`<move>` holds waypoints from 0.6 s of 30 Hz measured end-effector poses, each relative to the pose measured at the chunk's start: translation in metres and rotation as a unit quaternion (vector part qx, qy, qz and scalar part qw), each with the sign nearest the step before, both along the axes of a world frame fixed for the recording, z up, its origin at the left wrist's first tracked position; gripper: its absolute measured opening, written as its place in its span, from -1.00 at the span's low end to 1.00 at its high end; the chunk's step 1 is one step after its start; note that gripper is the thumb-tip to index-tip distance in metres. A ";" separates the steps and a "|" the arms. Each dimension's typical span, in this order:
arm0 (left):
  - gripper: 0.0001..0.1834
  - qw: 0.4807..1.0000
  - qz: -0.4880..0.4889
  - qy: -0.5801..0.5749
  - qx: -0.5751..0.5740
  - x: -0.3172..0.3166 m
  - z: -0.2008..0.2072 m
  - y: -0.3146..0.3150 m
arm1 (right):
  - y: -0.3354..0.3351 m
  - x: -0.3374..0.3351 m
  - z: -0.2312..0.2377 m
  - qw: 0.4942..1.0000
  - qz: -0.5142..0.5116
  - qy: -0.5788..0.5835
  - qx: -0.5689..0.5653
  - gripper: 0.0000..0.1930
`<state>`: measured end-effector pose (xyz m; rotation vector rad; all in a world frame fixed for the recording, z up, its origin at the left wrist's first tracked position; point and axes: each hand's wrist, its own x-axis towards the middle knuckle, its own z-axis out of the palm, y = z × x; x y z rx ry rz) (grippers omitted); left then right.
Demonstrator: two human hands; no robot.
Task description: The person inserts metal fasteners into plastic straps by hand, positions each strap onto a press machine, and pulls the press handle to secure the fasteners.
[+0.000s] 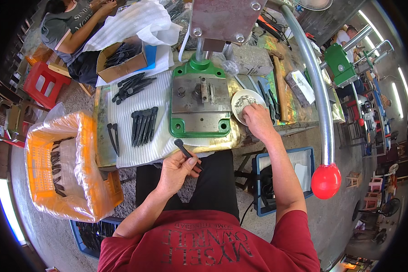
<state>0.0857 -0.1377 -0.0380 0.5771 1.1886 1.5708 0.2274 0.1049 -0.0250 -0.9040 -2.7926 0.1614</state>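
Observation:
My left hand [177,174] is closed round a slim black part with a rounded head [182,147], held tilted before the front edge of the bench. My right hand [259,120] reaches into a small white dish [238,117] of tiny dark pieces. Its fingers are pinched together, and whatever lies between them is hidden. Between the hands stands a green-based press [199,129], with a small metal fixture [206,90] on its plate. To its left, a neat row of black parts [143,127], a pair [113,138] and a loose pile [132,86] rest on white foam sheet [163,97].
The press lever [319,104], with its red ball [325,181], hangs to my right. An orange crate [36,179] lined with plastic stands left, a blue crate [257,181] below right. A hammer [280,90] and cardboard box [122,71] are on the bench. Another person [75,31] sits far left.

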 end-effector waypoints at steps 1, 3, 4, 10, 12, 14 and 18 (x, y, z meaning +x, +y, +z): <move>-0.86 1.000 0.000 0.001 -0.007 0.001 0.000 0.000 | -0.002 -0.001 0.001 1.000 -0.001 -0.013 0.007 -0.94; -0.86 1.000 -0.004 0.003 -0.017 0.002 0.004 0.000 | 0.000 -0.003 0.000 0.999 0.009 -0.041 0.018 -0.93; -0.86 1.000 -0.008 0.004 -0.025 0.002 0.005 0.000 | 0.001 -0.004 0.000 0.997 0.018 -0.068 0.030 -0.90; -0.86 1.000 0.003 0.005 -0.006 0.002 -0.003 0.000 | -0.001 -0.010 0.006 0.991 0.038 -0.119 0.040 -0.90; -0.85 1.000 -0.001 0.001 -0.015 0.001 0.003 -0.001 | -0.001 -0.008 0.008 0.995 0.030 -0.082 0.040 -0.91; -0.85 1.000 -0.002 -0.003 -0.023 0.000 0.005 -0.002 | 0.002 -0.005 0.006 0.998 0.023 -0.044 0.040 -0.92; -0.84 1.000 0.001 -0.011 -0.008 0.000 0.003 -0.001 | 0.005 0.002 0.005 0.994 0.001 0.094 -0.057 -0.95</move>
